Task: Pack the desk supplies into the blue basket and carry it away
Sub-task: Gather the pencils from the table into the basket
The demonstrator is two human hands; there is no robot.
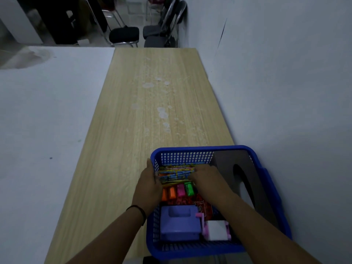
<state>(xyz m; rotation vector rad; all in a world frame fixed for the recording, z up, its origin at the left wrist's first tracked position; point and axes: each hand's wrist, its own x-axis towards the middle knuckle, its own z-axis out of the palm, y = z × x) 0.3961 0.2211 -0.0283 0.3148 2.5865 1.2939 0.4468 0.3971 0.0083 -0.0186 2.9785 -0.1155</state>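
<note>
Two bare hands are busy at the blue basket (pixel 200 149), which sits at the near right corner of the long wooden desk (pixel 152 92), its right side hanging past the desk edge. The left hand (pixel 150 181) is laid against the basket's left wall, thumb outside and fingers (pixel 157 178) curled over the rim to grip it; a dark band circles that wrist. The right hand (pixel 204 178) is down inside the basket, palm down on a colourful flat pack (pixel 175 172) lying near the far wall; whether its fingers are closed on anything I cannot tell, since they are hidden under the hand. Just nearer than that pack lie three highlighters (pixel 180 190) side by side, orange, pink and green. A purple hole punch (pixel 178 223) fills the near left corner, with a small white and pink gadget (pixel 216 230) just beside it on the right. A red printed packet (pixel 202 203) lies under them. A grey box with an oval opening (pixel 238 174) leans along the basket's right wall. Black chairs (pixel 123 35) stand beyond the far end of the desk.
</note>
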